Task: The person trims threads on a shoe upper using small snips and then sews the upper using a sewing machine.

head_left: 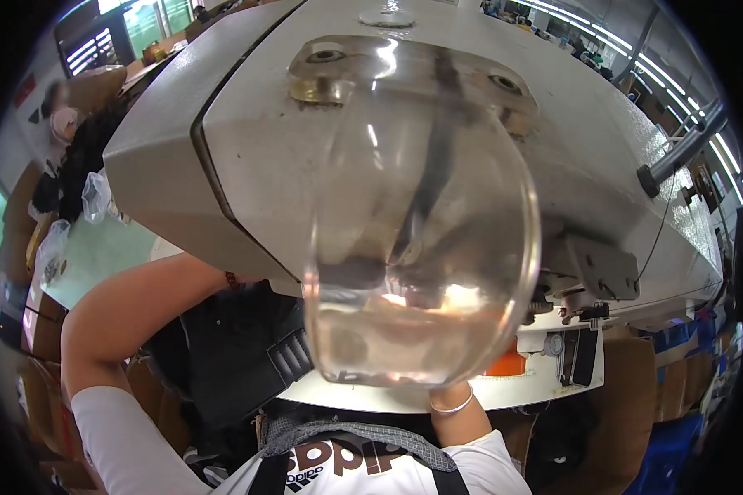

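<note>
A large off-white sewing machine head (256, 165) fills the upper middle, close to me. A clear plastic guard (421, 355) hangs from its front and blurs what lies behind it. My left forearm (153, 301) bends inward and goes under the machine head, which hides my left hand. Below that forearm hangs a black fabric piece (239, 346) with a ribbed patch. My right forearm (462, 421), with a silver bangle (454, 404) at the wrist, reaches up behind the guard. The fingers of my right hand cannot be made out through the plastic.
The machine's white bed (404, 399) curves below the guard, with an orange part (506, 363) on its right. A pale green tabletop (99, 256) with clear plastic bags (96, 198) lies left. Brown cardboard (627, 404) stands right. Another person (62, 120) is at the far left.
</note>
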The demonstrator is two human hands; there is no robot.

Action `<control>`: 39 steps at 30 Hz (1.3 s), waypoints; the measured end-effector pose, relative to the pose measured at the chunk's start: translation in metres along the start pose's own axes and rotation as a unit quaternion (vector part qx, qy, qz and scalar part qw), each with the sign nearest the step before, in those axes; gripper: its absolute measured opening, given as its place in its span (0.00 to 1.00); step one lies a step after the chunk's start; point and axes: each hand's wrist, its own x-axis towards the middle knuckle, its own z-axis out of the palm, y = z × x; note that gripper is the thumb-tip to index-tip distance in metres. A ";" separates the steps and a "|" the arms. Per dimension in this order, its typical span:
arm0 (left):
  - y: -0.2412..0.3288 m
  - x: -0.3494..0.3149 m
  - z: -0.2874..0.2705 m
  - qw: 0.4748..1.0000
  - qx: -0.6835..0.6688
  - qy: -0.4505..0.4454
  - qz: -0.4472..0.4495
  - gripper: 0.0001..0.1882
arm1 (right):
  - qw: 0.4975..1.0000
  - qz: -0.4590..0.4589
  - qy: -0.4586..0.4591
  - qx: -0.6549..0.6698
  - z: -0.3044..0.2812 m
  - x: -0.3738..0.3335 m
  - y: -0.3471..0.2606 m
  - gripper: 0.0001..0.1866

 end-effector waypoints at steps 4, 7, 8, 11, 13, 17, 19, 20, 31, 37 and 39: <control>0.001 0.005 -0.001 0.999 0.043 -0.007 0.007 0.22 | 1.000 -0.017 0.018 -0.017 0.004 -0.004 0.010 0.22; 0.010 0.009 0.001 0.997 0.075 -0.011 0.018 0.23 | 0.998 -0.032 0.031 -0.036 0.010 -0.008 0.013 0.25; 0.010 0.008 0.000 0.996 0.085 -0.012 0.022 0.23 | 0.998 -0.038 0.035 -0.042 0.013 -0.010 0.015 0.26; 0.018 0.012 0.002 0.993 0.116 -0.013 0.033 0.23 | 0.996 -0.048 0.042 -0.056 0.023 -0.012 0.020 0.28; 0.023 0.019 0.000 0.990 0.135 -0.014 0.040 0.24 | 0.998 -0.002 0.048 0.041 0.031 -0.011 0.020 0.25; 0.030 0.025 -0.004 0.984 0.172 -0.011 0.053 0.24 | 0.967 0.091 0.056 0.230 0.038 -0.012 0.017 0.21; 0.025 0.012 -0.010 0.980 0.190 -0.008 0.058 0.25 | 0.935 0.138 0.058 0.321 0.038 -0.012 0.015 0.18; 0.026 0.016 -0.010 0.978 0.198 -0.006 0.060 0.25 | 0.915 0.161 0.059 0.365 0.038 -0.012 0.013 0.17; 0.035 -0.011 0.002 0.950 0.298 0.011 0.093 0.27 | 0.988 0.133 -0.059 -0.052 0.023 0.006 -0.019 0.13; 0.006 -0.073 0.070 0.802 0.569 0.147 0.107 0.34 | 0.942 0.209 0.004 0.262 0.027 0.000 0.007 0.10; -0.011 -0.069 0.090 0.743 0.640 0.168 0.101 0.28 | 0.958 0.210 0.008 0.196 0.027 0.003 0.003 0.11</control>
